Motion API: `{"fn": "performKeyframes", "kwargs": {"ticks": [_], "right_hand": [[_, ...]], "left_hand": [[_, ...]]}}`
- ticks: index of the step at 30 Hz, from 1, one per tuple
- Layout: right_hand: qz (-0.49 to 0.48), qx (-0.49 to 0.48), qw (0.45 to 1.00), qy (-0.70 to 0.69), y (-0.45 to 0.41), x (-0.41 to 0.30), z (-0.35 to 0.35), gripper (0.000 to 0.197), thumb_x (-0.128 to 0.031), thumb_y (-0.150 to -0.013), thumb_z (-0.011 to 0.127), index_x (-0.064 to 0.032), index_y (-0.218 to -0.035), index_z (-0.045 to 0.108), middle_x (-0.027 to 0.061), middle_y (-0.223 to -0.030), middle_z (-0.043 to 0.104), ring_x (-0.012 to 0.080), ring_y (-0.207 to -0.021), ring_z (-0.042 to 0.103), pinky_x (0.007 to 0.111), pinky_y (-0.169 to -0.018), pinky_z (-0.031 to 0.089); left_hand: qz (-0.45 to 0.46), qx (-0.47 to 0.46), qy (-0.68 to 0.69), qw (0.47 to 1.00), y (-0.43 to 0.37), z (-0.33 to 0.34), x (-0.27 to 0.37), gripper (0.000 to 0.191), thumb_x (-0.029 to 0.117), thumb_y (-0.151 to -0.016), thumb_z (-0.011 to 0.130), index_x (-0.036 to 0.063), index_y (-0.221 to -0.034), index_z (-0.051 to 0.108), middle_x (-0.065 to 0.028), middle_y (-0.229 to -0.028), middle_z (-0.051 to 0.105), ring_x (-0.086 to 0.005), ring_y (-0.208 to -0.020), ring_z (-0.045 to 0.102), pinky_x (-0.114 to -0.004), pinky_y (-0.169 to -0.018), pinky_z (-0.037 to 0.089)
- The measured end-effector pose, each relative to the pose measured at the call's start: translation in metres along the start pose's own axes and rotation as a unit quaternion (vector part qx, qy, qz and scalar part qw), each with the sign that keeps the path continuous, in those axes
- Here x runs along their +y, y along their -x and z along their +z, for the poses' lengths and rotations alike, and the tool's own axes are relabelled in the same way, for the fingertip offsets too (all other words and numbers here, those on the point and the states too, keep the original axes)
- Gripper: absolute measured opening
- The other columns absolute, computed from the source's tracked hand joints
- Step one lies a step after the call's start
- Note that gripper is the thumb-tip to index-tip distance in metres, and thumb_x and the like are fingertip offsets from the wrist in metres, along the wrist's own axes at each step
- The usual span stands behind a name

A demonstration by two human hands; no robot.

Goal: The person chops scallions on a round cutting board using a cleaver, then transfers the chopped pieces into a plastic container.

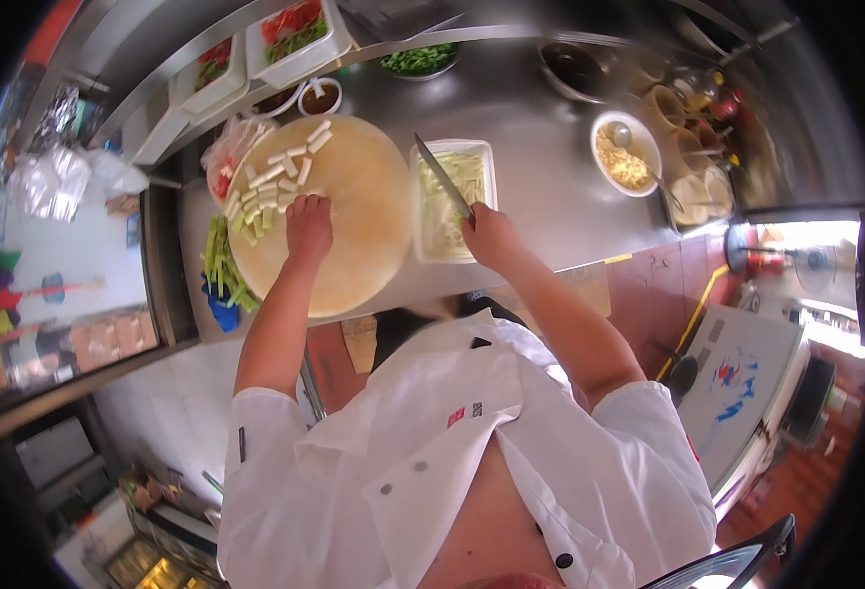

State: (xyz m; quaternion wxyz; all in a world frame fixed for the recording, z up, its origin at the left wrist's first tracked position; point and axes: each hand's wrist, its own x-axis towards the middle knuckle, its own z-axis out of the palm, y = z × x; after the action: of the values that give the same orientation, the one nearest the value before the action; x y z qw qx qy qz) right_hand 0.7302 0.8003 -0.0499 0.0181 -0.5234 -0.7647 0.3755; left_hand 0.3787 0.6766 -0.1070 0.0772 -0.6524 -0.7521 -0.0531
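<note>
My left hand (310, 224) rests fingers down on a round chopping board (366, 199), at the lower right edge of a group of cut white and pale green stalk pieces (270, 180). Whether anything is under its fingertips cannot be told. Right of the board, my right hand (492, 234) grips the handle of a knife (441, 174), its blade pointing up and left over a white rectangular tub (457, 255) of pale green shredded vegetable. Long green stalks (219, 258) lie at the board's left edge, beside a blue cloth or bag (222, 306).
A white bowl (657, 151) of chopped yellowish food with a spoon stands on the steel counter (543, 177) at right. Behind are chopped greens (419, 59), a dark-filled bowl (573, 70) and a small sauce bowl (320, 97). White tubs (296, 62) of vegetables stand on the upper-left shelf.
</note>
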Motion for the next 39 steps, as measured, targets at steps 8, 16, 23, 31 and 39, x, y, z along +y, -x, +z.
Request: {"fn": "performKeyframes", "kwargs": {"ticks": [8, 16, 23, 31, 39], "right_hand": [[-0.097, -0.016, 0.995, -0.015, -0.044, -0.005, 0.008, 0.03, -0.027, -0.101, 0.062, 0.0029, -0.104, 0.062, 0.028, -0.093, 0.073, 0.0466, -0.091, 0.072, 0.055, -0.084, 0.057], [-0.069, -0.029, 0.997, -0.021, -0.038, -0.009, 0.013, 0.033, -0.028, -0.103, 0.06, 0.0045, -0.106, 0.061, 0.029, -0.094, 0.072, 0.0475, -0.079, 0.072, 0.054, -0.071, 0.06], [0.027, -0.025, 0.996, -0.08, -0.01, -0.054, 0.017, 0.029, -0.027, -0.104, 0.059, 0.0027, -0.107, 0.058, 0.0244, -0.091, 0.072, 0.0442, -0.069, 0.07, 0.053, -0.056, 0.057], [-0.051, -0.018, 0.999, 0.0, 0.036, -0.069, -0.003, 0.029, -0.028, -0.105, 0.061, 0.0005, -0.106, 0.059, 0.0253, -0.086, 0.071, 0.0473, -0.079, 0.069, 0.056, -0.072, 0.056], [-0.091, -0.107, 0.984, 0.114, 0.053, -0.027, 0.013, 0.027, -0.028, -0.106, 0.058, -0.0019, -0.102, 0.055, 0.0253, -0.081, 0.071, 0.049, -0.077, 0.069, 0.059, -0.072, 0.055]], "left_hand": [[-0.124, -0.033, 0.05, 0.991, 0.03, -0.003, 0.035, 0.015, 0.009, -0.091, 0.063, 0.0101, -0.105, 0.07, -0.0103, -0.11, 0.062, -0.032, -0.104, 0.062, -0.047, -0.087, 0.054], [-0.073, -0.003, 0.113, 0.991, 0.059, -0.001, 0.047, 0.032, 0.002, -0.088, 0.066, 0.0157, -0.116, 0.073, -0.0078, -0.124, 0.061, -0.0277, -0.105, 0.067, -0.042, -0.085, 0.06], [-0.027, 0.087, 0.218, 0.972, 0.067, 0.014, 0.037, 0.035, 0.001, -0.086, 0.067, 0.0154, -0.117, 0.07, -0.0094, -0.121, 0.064, -0.0303, -0.104, 0.066, -0.043, -0.088, 0.059], [0.025, 0.11, 0.273, 0.955, 0.067, 0.012, 0.026, 0.03, 0.001, -0.085, 0.073, 0.0136, -0.112, 0.069, -0.0079, -0.118, 0.066, -0.0306, -0.101, 0.067, -0.042, -0.085, 0.059], [0.069, 0.125, 0.279, 0.95, 0.068, 0.022, 0.065, 0.025, 0.007, -0.086, 0.076, 0.0093, -0.11, 0.069, -0.0079, -0.118, 0.065, -0.0302, -0.1, 0.066, -0.041, -0.087, 0.058]]}}
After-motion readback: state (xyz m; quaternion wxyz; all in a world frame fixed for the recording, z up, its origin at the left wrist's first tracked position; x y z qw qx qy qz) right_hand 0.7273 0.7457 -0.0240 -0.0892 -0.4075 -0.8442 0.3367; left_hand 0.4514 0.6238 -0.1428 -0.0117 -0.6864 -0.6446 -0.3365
